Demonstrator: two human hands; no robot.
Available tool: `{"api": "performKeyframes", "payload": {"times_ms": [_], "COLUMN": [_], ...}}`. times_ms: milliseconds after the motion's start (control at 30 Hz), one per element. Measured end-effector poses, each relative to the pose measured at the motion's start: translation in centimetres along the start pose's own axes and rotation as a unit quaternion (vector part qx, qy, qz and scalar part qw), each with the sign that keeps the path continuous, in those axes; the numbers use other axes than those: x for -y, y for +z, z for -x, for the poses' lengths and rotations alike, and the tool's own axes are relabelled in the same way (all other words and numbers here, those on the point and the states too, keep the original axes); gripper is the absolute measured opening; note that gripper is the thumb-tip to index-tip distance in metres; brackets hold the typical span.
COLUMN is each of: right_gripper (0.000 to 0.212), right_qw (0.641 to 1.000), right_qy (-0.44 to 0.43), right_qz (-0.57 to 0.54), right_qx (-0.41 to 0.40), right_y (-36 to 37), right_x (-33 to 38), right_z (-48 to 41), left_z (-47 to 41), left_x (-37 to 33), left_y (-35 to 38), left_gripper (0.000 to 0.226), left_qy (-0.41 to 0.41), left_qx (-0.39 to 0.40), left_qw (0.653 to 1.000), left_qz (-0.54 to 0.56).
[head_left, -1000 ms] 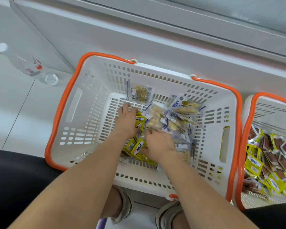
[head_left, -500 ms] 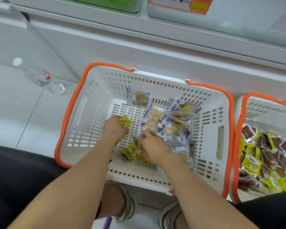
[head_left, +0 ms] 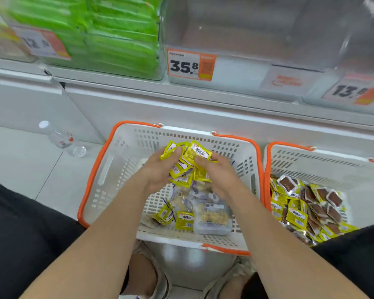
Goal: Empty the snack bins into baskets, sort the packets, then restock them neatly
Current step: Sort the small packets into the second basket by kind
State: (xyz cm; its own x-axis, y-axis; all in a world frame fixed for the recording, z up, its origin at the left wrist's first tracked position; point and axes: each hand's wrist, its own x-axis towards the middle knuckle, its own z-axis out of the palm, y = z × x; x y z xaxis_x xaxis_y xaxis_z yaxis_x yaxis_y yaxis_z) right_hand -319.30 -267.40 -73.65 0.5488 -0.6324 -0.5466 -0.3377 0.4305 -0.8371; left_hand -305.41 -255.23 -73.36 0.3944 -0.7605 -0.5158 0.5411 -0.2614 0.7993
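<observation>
- Shelf bins point(head_left: 121, 37) and price tags sit behind the white basket point(head_left: 108, 169).
- I see left hand point(head_left: 158, 171) and right hand point(head_left: 218, 175) raised together, clutching yellow packets point(head_left: 188, 160).

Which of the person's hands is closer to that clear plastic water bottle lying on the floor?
Left. The left hand is over the basket on the side toward the clear plastic water bottle; the right hand is farther away.

On the floor to your left a clear water bottle point(head_left: 59, 138) lies on its side, white cap on; price tags point(head_left: 191, 65) front the shelf above you.
</observation>
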Motion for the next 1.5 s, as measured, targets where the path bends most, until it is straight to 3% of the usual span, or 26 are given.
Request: {"api": "performKeyframes", "payload": {"times_ms": [133,233,367,433,533,600,667,733,800,867,967,1067,1133,1267,1300,1400,1500], "right_gripper": [0.032,0.043,0.055,0.059,0.065,0.053,0.054,0.047,0.033,0.027,0.028,0.027,0.026,0.033,0.033,0.026,0.041], "right_qw": [0.999,0.998,0.995,0.993,0.975,0.950,0.902,0.853,0.855,0.881,0.853,0.783,0.751,0.696,0.682,0.628,0.566], "right_qy": [0.017,0.051,0.097,0.121,0.099,0.086,0.110,0.017,-0.136,-0.192,-0.144,-0.074,-0.055,-0.106,-0.124,-0.180,-0.209], "right_qz": [-0.040,-0.025,0.006,-0.008,-0.025,0.074,0.256,0.387,0.413,0.416,0.484,0.580,0.616,0.675,0.689,0.727,0.764], "right_qx": [0.002,0.037,0.036,-0.010,-0.198,-0.290,-0.329,-0.349,-0.284,-0.119,0.128,0.213,0.232,0.221,0.211,0.210,0.228], "right_y": [-4.2,-9.1,-15.9,-18.1,-20.9,-21.9,-21.6,-19.8,-16.8,-12.8,-7.5,-4.6,-3.5,-1.9,-1.4,-0.2,0.5], "right_x": [3.8,4.9,5.2,5.0,3.3,2.3,1.3,0.8,0.6,0.4,-1.7,-5.2,-6.7,-8.7,-9.1,-10.5,-12.3], "right_z": [2.6,4.2,6.5,7.1,6.4,6.5,7.0,7.2,6.8,6.3,5.6,4.2,3.4,1.2,0.6,-0.5,-0.8], "left_z": [0.3,1.2,1.9,1.7,1.2,0.7,0.2,0.1,-0.5,-0.9,-0.8,-0.6,-0.1,0.7,0.5,0.1,-0.3], "left_x": [-0.7,-0.3,1.7,2.9,3.9,4.5,5.2,5.4,5.5,5.3,5.8,6.8,7.1,7.9,8.5,9.4,8.8], "left_y": [6.2,11.7,18.3,20.7,22.7,22.8,21.5,19.0,15.4,11.1,5.0,0.2,-2.3,-5.2,-5.9,-6.9,-7.1], "left_gripper": [0.047,0.029,0.015,0.019,0.045,0.052,0.049,0.033,0.014,0.011,0.022,0.032,0.043,0.108,0.110,0.084,0.068], "left_qy": [0.002,-0.016,-0.038,-0.033,-0.026,0.046,0.138,0.193,0.183,0.096,-0.110,-0.257,-0.301,-0.339,-0.332,-0.279,-0.255], "left_qx": [0.003,-0.008,0.049,0.084,0.148,0.162,0.113,0.053,-0.001,-0.037,0.027,0.098,0.108,0.095,0.087,0.049,0.023], "left_qw": [1.000,1.000,0.998,0.996,0.982,0.943,0.889,0.860,0.832,0.783,0.675,0.604,0.608,0.637,0.638,0.656,0.694], "left_qz": [0.027,0.017,0.025,-0.004,-0.110,-0.286,-0.421,-0.469,-0.523,-0.613,-0.729,-0.748,-0.727,-0.686,-0.690,-0.699,-0.673]}}
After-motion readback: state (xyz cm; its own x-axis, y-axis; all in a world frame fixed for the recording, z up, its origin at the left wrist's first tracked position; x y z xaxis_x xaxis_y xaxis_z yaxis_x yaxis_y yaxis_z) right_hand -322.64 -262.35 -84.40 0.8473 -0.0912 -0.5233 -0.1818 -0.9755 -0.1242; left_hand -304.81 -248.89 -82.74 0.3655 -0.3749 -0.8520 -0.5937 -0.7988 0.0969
